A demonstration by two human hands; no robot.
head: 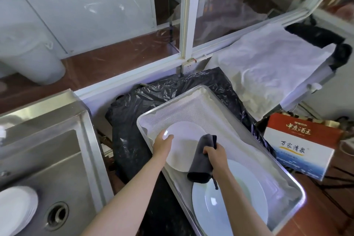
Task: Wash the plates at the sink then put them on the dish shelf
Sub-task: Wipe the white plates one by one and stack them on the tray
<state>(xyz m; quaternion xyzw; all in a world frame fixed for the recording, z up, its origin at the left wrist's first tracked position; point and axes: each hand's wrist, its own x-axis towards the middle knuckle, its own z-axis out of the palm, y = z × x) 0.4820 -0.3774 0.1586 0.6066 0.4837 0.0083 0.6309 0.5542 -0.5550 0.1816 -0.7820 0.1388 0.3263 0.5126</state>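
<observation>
Glass partition with white frames runs behind the work area; steel sink [57, 168] on the left, a metal tray [283, 174] lined with white mesh cloth on the right, sitting over black plastic sheeting [130, 140].

Step in hand, as I read it: placing/drying stage, not washing. Left hand [162, 143] grips the small white plate [183, 145] at its left rim, thumb over the edge, plate held just over or on the tray liner; can't tell if it's touching. Right hand [216, 153] is closed round a dark grey cloth [203, 161], bunched, hanging beside the plate's right edge. A larger white plate [229, 201] already lies flat in the near end of the tray.

Stack of white plates [15, 209] sits in the sink, bottom left, so plenty of the task looks left to do.

Next move, my guess: set the small plate flat on the liner, clear of the large one, release the rim, then back to the sink stack. Needs a gentle set-down; wet glaze may slip.

Also there: white cloth-covered rack [268, 67] at right, red-and-white carton [302, 145] beside the tray.
</observation>
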